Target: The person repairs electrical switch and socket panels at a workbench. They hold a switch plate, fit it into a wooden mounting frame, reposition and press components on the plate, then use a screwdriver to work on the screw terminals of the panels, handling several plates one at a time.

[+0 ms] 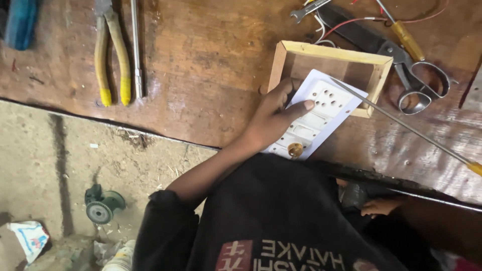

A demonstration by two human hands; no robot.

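The left hand (273,118) pressed flat on a white switch plate (316,115), fingers spread, holding it tilted over a wooden frame (374,57) on the workbench (201,65). A long screwdriver (401,123) touched the plate's corner; the right hand was out of sight. Scissors (411,70) lay just beside.

One switch plate (317,118), one wooden frame (329,54), two screwdrivers (407,126) (404,36), one pliers (111,55), one scissors (401,60), one spanner (309,10), one rod (136,47).
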